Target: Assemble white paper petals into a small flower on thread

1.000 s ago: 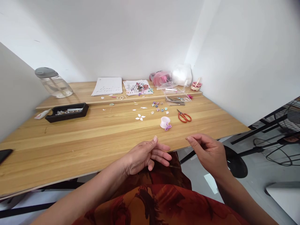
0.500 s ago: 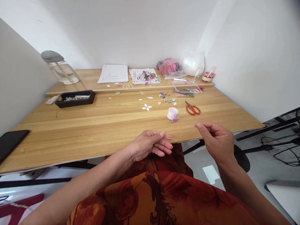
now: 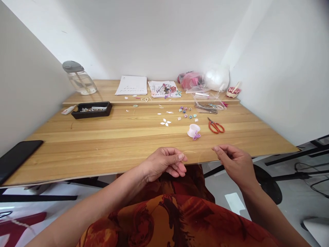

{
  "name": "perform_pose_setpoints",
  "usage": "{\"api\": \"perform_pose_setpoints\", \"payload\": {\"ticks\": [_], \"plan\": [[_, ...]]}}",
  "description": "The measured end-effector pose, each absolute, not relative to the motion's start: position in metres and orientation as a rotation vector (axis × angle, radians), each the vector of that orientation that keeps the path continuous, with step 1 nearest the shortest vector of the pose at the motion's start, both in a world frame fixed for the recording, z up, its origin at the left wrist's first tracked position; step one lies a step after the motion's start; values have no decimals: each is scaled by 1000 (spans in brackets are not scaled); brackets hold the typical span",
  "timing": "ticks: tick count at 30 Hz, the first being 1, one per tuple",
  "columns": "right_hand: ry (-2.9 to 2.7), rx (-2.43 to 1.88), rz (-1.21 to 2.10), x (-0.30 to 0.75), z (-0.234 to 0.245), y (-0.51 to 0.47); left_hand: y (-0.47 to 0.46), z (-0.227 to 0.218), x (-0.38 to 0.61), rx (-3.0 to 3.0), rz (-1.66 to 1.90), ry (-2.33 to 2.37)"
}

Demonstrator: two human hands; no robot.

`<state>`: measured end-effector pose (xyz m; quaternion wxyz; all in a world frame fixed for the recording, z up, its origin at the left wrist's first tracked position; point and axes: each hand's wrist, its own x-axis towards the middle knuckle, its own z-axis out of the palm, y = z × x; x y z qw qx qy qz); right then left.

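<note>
Just over the table's front edge, my left hand point(image 3: 166, 162) pinches a thin gold wire point(image 3: 189, 151) between thumb and forefinger, its other fingers loosely curled. A short curved length of it sticks out to the right. My right hand point(image 3: 235, 164) is closed in a pinch, with a faint strand trailing from its fingertips; whether this is the same wire I cannot tell. Beyond the hands stands a pale pink spool point(image 3: 192, 130) with a purple flower-shaped piece point(image 3: 196, 136) against it. Red-handled scissors point(image 3: 216, 127) lie right of the spool. White petal shapes point(image 3: 165, 122) form a flower on the table.
Several small beads point(image 3: 190, 117) lie behind the spool. A black tray point(image 3: 92, 115) of small parts, a phone point(image 3: 22, 156) and a water bottle point(image 3: 81, 82) are on the left. Papers point(image 3: 132, 85), a clear plastic box point(image 3: 209, 102) and a small basket point(image 3: 232, 92) sit along the back.
The view has shifted, so the table things appear farther right and lower. Both hands keep their pinch. The wire at my left hand now curves upward and shows more clearly.
</note>
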<state>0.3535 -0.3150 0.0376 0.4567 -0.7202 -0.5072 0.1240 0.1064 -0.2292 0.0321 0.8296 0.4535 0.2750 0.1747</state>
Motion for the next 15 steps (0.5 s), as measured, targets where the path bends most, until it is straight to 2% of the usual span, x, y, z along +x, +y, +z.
{"api": "perform_pose_setpoints", "payload": {"ticks": [8, 15], "plan": [[-1297, -1735, 601, 358, 35, -319, -227, 34, 94, 1145, 522, 737], [-1432, -1758, 630, 353, 40, -327, -221, 40, 80, 1199, 507, 751]]}}
